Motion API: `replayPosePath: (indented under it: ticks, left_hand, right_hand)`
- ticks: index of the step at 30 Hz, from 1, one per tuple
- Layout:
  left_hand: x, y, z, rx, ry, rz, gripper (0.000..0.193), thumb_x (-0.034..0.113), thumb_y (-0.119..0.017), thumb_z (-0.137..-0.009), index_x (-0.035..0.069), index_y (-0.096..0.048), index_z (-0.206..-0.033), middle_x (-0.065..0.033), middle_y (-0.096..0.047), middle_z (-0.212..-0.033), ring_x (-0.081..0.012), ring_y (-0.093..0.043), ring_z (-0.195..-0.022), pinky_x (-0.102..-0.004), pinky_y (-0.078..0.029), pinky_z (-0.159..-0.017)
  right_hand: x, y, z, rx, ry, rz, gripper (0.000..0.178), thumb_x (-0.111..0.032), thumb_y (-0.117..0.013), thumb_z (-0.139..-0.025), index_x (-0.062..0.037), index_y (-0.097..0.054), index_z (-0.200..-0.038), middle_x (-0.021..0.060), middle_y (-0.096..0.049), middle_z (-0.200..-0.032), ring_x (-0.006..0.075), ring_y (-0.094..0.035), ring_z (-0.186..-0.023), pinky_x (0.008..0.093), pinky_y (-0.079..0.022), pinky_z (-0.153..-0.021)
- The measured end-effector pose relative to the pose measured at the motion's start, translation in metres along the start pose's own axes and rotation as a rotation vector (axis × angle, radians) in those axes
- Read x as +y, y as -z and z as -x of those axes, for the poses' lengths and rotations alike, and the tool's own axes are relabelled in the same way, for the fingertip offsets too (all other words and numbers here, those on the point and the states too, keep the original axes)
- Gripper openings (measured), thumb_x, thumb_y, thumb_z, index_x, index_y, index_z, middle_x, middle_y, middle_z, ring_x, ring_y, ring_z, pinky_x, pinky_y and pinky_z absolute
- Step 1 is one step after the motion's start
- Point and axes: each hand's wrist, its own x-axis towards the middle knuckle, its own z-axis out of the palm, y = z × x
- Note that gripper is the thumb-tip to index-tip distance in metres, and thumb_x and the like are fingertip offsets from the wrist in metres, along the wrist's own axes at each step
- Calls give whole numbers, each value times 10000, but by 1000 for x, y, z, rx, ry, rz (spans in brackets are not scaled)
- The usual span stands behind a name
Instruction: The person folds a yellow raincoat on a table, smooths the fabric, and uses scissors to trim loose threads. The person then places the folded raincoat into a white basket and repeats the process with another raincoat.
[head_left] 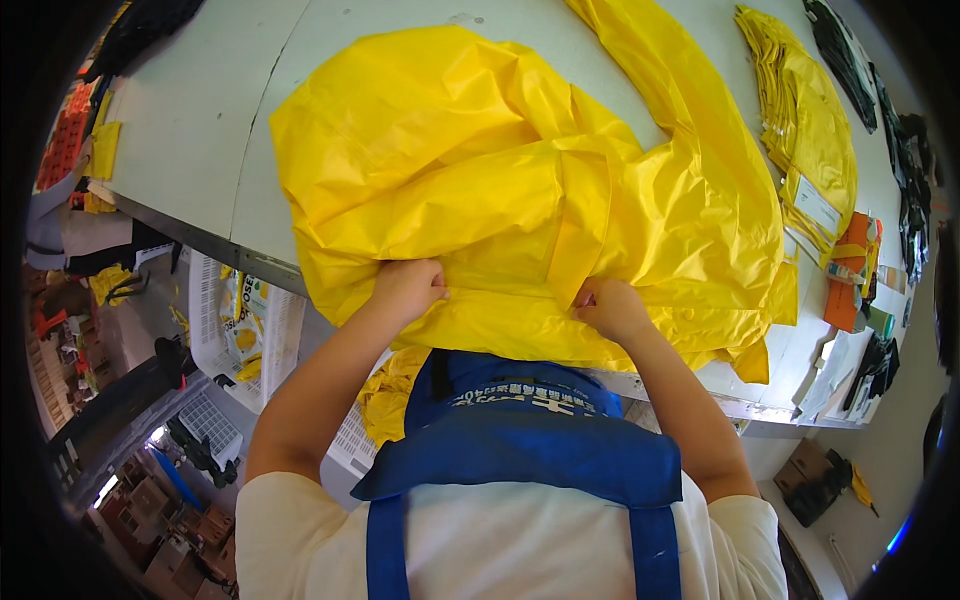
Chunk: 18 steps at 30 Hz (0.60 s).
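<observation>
A yellow raincoat (430, 150) lies bunched on the table in front of me, its near edge hanging over the table's front edge. A long sleeve-like strip of it (680, 90) stretches toward the far side. My left hand (410, 288) is closed on the fabric near the front fold. To its right, my right hand (610, 308) pinches the same material beside a seamed flap (582, 225). The fingertips of both hands are partly hidden in the folds.
The pale table (190, 120) carries a stack of folded yellow garments (805, 130) at right, with orange boxes (848, 275) nearer and dark bundles (845, 60) farther off. Below the left edge stands a white plastic basket (210, 320) holding packages. More yellow fabric (390, 400) lies beneath the table edge.
</observation>
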Motion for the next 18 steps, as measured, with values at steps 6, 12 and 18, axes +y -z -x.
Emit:
replayPosePath:
  ticks: [6,12,18]
  left_hand:
    - [-7,2,8,-78,65,188,178,222,-733,-691,98,-668,-801,-72,-652,-769,-264,-616,-792,-374,-470,-736]
    - [-38,-12,111,740,-30,-122,588,254,-768,-629,99,-531,-1145,-117,-503,-1126,-309,-489,-1024,-453,-321,-930]
    - [-72,-56,117,550,234,1104,649,54,-691,-768,-7,-348,-1315,-144,-523,-1174,-204,-570,-955,-307,-468,-806]
  right_hand:
    - [4,0,0,-10,-26,-76,168,-189,-714,-676,-68,-649,-771,101,-648,-729,256,-626,-698,353,-490,-641]
    - [15,43,29,111,-21,-256,188,-133,-738,-678,-21,-591,-713,60,-584,-622,146,-555,-592,285,-445,-560]
    - [-61,45,63,286,334,361,155,-77,-701,-706,-43,-643,-846,125,-639,-882,316,-601,-843,397,-477,-747]
